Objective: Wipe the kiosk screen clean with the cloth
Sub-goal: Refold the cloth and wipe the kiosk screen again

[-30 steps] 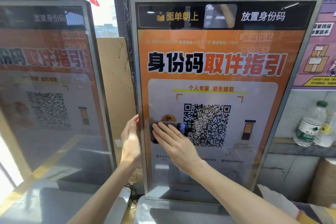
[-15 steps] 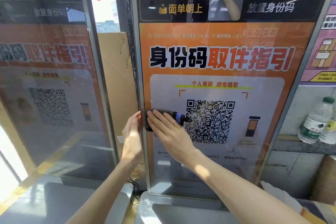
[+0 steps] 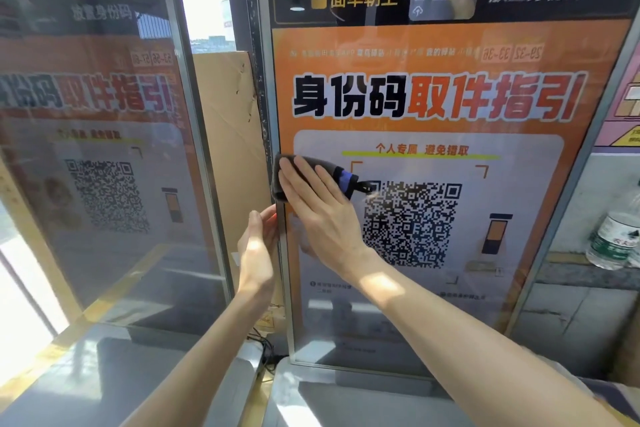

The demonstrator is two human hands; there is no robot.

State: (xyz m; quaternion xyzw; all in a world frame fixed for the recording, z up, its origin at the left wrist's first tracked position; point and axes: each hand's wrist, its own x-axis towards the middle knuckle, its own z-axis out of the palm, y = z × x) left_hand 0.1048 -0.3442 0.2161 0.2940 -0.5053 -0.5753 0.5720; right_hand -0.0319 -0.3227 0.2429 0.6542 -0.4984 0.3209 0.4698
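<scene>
Obs.: tall upright glass kiosk screen with an orange poster and a QR code (image 3: 433,107) stands on a grey worktop (image 3: 346,402), right of centre.

Dark grey cloth with a blue tab (image 3: 337,173) lies flat against the glass at the screen's left edge, about mid-height, just left of the QR code.

Right hand (image 3: 322,215): fingers (image 3: 298,180) straight and spread, palm pressing the cloth onto the glass. It is a flat press, with nothing curled round the cloth.

Left hand (image 3: 258,250): at the screen's left frame edge, just below the cloth. The fingers are nearly straight and the tips touch the metal edge. It holds nothing and appears to steady the panel.

Progress (judgement): mid-task. The cloth is working the left-middle band. A thin streak shows across the black strip at the top, and a hazy patch sits on the glass beside the right wrist, so the top and lower left likely need passes. I cannot tell whether the right half and bottom are clean, because glare and reflections mask them.

Nearby: a second dark kiosk screen (image 3: 104,149) to the left, a brown cardboard sheet (image 3: 228,121) between the two, and a clear plastic bottle with a green label (image 3: 614,239) on a ledge at far right.
</scene>
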